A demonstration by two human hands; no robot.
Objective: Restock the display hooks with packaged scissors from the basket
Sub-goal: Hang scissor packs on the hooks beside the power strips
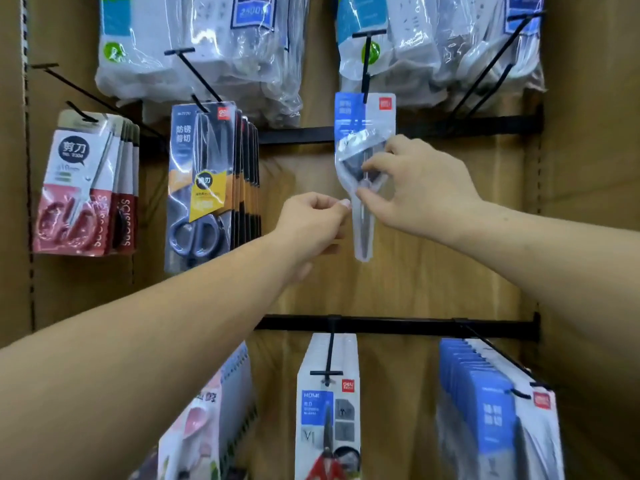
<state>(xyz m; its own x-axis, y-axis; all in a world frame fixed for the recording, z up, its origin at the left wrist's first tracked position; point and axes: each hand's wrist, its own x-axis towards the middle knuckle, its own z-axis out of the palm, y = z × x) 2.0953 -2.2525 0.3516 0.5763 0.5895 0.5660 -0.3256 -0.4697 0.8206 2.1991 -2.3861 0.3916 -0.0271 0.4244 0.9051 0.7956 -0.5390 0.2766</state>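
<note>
**Display wall: one scissors pack on the centre hook, both hands on it**

Head view. The person stands facing a brown backing board fitted with two black rails, the upper rail (450,124) and the lower rail (398,325). The blue-topped scissors pack (363,112) hangs at the centre of the board with its top on the shaft of a black hook (366,64), and its narrow lower end points down.

The right hand (419,181) comes in from the right. Its fingers and thumb are curled round the middle of the pack and pinch it from the front. The left hand (311,220) comes in from the lower left with its fingers curled. Its thumb and forefinger meet at the pack's left edge, below the right hand's grip, and appear to pinch the plastic there.

To the left, a row of grey-handled scissors packs (204,188) hangs on its own hook. Further left hang the red-handled scissors packs (83,195). Bagged white power strips (207,46) fill the top of the board. Below the lower rail hang a white HOME pack (327,410), a row of blue packs (498,417) at the right and pink packs (207,410) at the left.
</note>
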